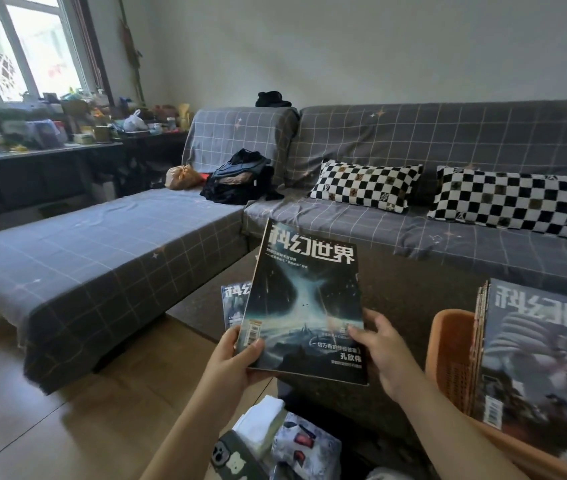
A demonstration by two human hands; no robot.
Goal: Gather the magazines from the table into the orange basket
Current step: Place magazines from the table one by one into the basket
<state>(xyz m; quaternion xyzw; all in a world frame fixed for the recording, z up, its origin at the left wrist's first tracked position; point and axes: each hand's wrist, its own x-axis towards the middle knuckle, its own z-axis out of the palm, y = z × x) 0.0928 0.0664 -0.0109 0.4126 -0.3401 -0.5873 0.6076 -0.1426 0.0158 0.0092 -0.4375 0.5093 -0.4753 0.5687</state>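
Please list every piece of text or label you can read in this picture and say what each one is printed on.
"科幻世界": title on the held magazine, gripped by the left hand and right hand.
"孔欣伟": lower right of that cover.
"科幻": start of the title on the magazine on the table, rest hidden.
"科幻世": cut-off title on the front magazine in the orange basket.
Subtitles, the bracketed line and barcode digits: too small or blurred.

Both hands lift one magazine (304, 299) above the dark table (396, 306): left hand (237, 358) pinches its lower corner, right hand (384, 351) steadies the edge beside the orange basket (448, 348), already holding magazines.
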